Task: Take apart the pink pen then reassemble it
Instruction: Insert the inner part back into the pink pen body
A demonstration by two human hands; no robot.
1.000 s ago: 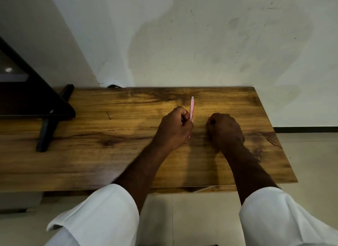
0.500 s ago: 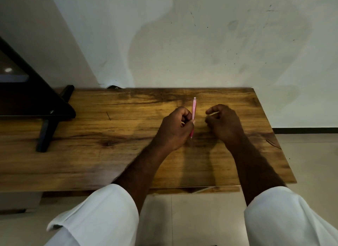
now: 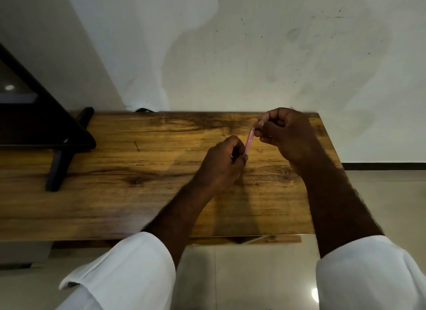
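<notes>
A thin pink pen point(image 3: 249, 140) stands nearly upright above the wooden table point(image 3: 143, 194), held between both hands. My left hand point(image 3: 222, 163) grips its lower part in a closed fist, so the lower end is hidden. My right hand point(image 3: 284, 133) pinches the pen's top end between thumb and fingertips. Only the short middle stretch of the pen shows between the two hands.
A black stand with angled legs point(image 3: 57, 148) sits on the table's left side. A small dark mark point(image 3: 137, 146) lies on the wood left of my hands. A white wall rises behind the table; its right edge drops to tiled floor.
My right hand rose from the tabletop, moved up and closed on the pen's top end. My left hand kept its hold on the pen, which now leans slightly right.
</notes>
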